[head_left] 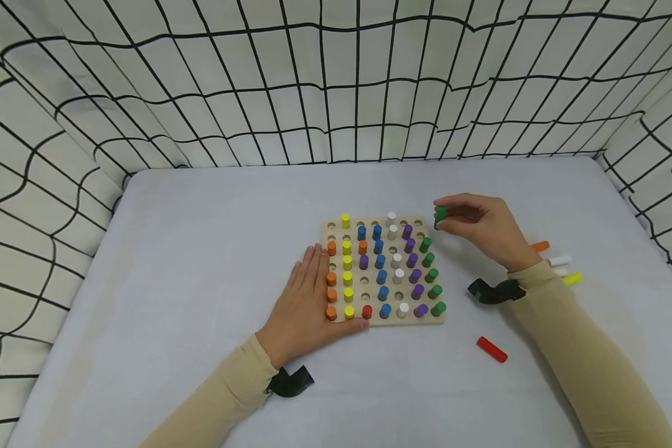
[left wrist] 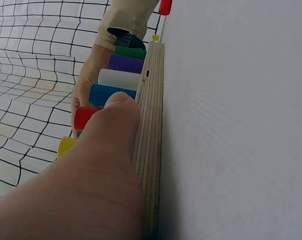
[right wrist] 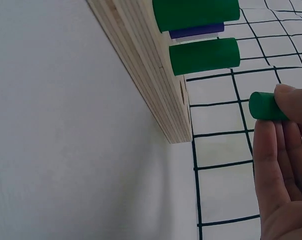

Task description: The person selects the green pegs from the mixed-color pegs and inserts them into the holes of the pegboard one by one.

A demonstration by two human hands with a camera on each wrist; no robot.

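A wooden pegboard (head_left: 355, 320) lies on the white table, with columns of orange, yellow, blue, white, purple and green pegs standing in its holes. One red peg (head_left: 367, 311) stands in the front row. My left hand (head_left: 302, 311) rests along the board's left side, fingers straight, thumb laid on the front edge near the red peg. Between thumb and fingertips, my right hand (head_left: 481, 225) pinches a green peg (right wrist: 265, 106) just off the board's back right corner. Nearest to it on the board is the rearmost standing green peg (head_left: 425, 244). Several holes hold no peg.
A loose red peg (head_left: 491, 350) lies right of the board, towards the front. Beyond the right wrist lie an orange peg (head_left: 540, 246), white pegs (head_left: 561, 261) and a yellow peg (head_left: 572, 279). White walls with a black grid (head_left: 358, 81) enclose the table's back and sides.
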